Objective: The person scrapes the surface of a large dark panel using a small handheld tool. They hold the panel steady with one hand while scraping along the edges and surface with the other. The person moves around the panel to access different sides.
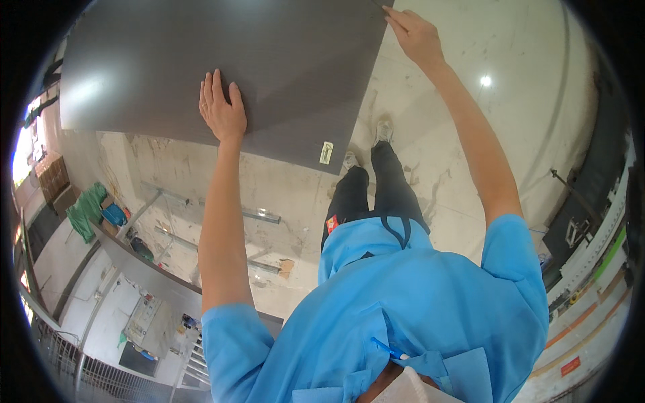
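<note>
A large dark grey-brown board (282,74) with a smooth face fills the upper left and middle. My left hand (222,111) lies flat on it near its close edge, fingers stretched and thumb apart. My right hand (415,35) is at the board's right edge, near the top of the view. Its fingers are pinched together around a thin dark object (379,6), whose kind I cannot make out; part of it is cut off by the frame. A small pale label (326,152) sticks to the board close to its near right corner.
Metal rails (261,215) lie on the pale, stained floor (457,195) at the left. Farther left are a green cloth (87,211) and cardboard boxes (52,176). Long dark and light profiles (584,248) run along the right rim. My feet stand beside the board's corner.
</note>
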`<state>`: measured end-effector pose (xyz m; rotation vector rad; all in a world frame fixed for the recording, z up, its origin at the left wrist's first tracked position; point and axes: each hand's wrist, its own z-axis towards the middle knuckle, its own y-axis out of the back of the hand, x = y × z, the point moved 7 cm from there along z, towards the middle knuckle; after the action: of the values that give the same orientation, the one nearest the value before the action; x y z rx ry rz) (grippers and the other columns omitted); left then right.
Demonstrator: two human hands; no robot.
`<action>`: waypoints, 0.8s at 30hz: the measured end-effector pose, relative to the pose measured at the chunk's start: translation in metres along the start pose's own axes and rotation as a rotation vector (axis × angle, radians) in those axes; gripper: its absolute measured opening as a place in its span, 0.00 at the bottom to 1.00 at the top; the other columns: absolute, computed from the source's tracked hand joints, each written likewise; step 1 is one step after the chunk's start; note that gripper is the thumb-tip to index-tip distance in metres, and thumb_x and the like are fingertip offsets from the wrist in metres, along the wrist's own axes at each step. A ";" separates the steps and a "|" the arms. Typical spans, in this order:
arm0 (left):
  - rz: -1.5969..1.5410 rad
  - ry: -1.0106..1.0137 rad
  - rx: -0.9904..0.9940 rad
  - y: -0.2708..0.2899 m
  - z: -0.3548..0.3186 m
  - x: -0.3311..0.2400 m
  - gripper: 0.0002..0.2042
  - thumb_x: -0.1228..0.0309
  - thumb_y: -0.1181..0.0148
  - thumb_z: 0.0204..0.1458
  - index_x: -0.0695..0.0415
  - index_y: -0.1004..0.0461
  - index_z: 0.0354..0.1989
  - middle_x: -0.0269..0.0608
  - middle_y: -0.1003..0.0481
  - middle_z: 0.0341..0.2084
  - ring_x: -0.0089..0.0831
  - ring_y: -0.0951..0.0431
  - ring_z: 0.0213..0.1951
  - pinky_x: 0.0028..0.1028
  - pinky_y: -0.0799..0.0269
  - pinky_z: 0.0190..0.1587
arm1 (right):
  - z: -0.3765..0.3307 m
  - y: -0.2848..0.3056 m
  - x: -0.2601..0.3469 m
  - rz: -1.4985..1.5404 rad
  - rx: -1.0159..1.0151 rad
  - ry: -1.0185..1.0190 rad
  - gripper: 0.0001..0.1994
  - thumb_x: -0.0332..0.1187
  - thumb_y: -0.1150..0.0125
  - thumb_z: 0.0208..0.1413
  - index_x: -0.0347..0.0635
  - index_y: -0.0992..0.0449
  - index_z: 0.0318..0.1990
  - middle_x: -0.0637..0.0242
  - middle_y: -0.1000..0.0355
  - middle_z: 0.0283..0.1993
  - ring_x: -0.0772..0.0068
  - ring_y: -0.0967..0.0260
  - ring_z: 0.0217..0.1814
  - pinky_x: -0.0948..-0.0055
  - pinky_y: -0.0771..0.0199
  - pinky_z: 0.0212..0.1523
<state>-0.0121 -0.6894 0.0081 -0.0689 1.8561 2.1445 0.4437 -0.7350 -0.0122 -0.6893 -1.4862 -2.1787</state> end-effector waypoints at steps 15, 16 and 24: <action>0.007 -0.061 -0.065 -0.008 -0.002 0.000 0.29 0.51 0.50 0.73 0.48 0.33 0.78 0.44 0.35 0.79 0.47 0.42 0.81 0.51 0.50 0.82 | -0.297 -0.051 0.207 0.126 0.326 0.270 0.20 0.29 0.33 0.62 0.45 0.17 0.61 0.64 0.22 0.37 0.58 0.20 0.37 0.60 0.19 0.34; 0.056 -0.171 -0.082 -0.006 -0.012 -0.010 0.29 0.52 0.48 0.72 0.48 0.33 0.78 0.43 0.35 0.78 0.48 0.41 0.81 0.53 0.50 0.81 | -0.322 -0.058 0.221 0.139 0.457 0.321 0.19 0.29 0.34 0.62 0.45 0.17 0.61 0.63 0.22 0.38 0.57 0.20 0.38 0.58 0.19 0.35; -0.125 -0.774 0.355 -0.008 -0.169 -0.126 0.31 0.50 0.45 0.71 0.43 0.36 0.81 0.37 0.37 0.80 0.50 0.45 0.82 0.61 0.54 0.82 | -0.448 -0.034 0.202 0.401 0.050 -0.655 0.09 0.33 0.31 0.66 0.37 0.14 0.44 0.59 0.18 0.36 0.66 0.22 0.32 0.65 0.23 0.35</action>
<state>0.0830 -0.8782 0.0020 0.6122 1.6415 1.4165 0.1890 -1.1543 -0.0529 -1.6341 -1.5014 -1.6746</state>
